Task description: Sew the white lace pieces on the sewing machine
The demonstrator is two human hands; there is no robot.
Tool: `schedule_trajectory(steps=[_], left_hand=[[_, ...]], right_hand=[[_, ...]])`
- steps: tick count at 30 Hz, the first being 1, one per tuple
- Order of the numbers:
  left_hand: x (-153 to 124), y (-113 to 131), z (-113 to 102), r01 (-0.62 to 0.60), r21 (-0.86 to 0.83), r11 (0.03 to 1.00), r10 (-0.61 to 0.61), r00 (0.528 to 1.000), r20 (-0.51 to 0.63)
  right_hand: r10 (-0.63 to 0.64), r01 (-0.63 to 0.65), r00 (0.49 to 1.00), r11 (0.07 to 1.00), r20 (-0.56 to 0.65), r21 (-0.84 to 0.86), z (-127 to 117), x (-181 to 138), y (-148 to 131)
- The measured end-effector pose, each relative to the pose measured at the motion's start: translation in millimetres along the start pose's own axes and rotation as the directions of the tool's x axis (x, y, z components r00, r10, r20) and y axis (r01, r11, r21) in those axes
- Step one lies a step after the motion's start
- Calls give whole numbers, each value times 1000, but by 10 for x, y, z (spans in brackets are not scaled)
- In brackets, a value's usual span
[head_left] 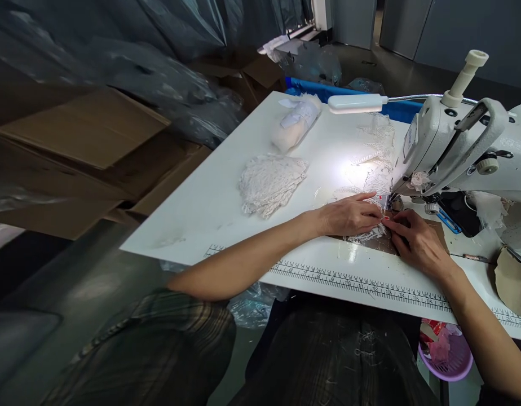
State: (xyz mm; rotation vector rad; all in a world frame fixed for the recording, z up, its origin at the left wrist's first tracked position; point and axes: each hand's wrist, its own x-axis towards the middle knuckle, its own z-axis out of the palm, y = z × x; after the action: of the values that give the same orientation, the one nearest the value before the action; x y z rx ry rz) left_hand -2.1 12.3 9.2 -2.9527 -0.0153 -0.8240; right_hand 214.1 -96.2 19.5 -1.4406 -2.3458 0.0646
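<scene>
A strip of white lace (372, 169) runs across the white table (226, 197) and under the needle area of the sewing machine (459, 152). My left hand (349, 214) lies on the lace just left of the needle, fingers stretched and pressed together on the fabric. My right hand (415, 239) sits close in front of the needle with its fingers pinched on the lace edge and a small label. The fingertips of both hands nearly touch.
A pile of lace pieces (271, 183) and a wrapped white bundle (294, 124) lie farther left. A lamp (356, 103) shines on the work. A ruler scale (370, 285) runs along the table's front edge. Cardboard boxes (87, 146) stand left; a purple basket (449, 355) sits below.
</scene>
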Motion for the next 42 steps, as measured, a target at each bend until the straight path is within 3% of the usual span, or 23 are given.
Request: schedule_trajectory(steps=[4,7,10,13,21,28,42], left_hand=[[6,-27,-9,22,-64,998,-20,999,32],[-1,-46,-9,62,-136,989,-54,997,55],[-15,-59,5,79,-167,983,-68,995,67],[-18,-58,15,70,-161,984,-60,996,64],[-12,-45,-18,-11,-127,992,16,999,41],[-9,-57,-35,58,-251,966,-40,996,78],[-38,-40,-63,61,-184,981,-22,979,205]], right_hand=[[62,-62,998,998,19,14,2,4,-31],[170,-166,985,967,-5,193,-12,8,5],[334,-303,942,884,-26,357,-27,7,63],[421,-380,907,841,-25,384,-30,6,85],[309,-260,943,917,-126,304,13,7,47],[172,-131,970,965,-172,226,29,-15,82],[106,-78,979,984,-173,159,32,-37,63]])
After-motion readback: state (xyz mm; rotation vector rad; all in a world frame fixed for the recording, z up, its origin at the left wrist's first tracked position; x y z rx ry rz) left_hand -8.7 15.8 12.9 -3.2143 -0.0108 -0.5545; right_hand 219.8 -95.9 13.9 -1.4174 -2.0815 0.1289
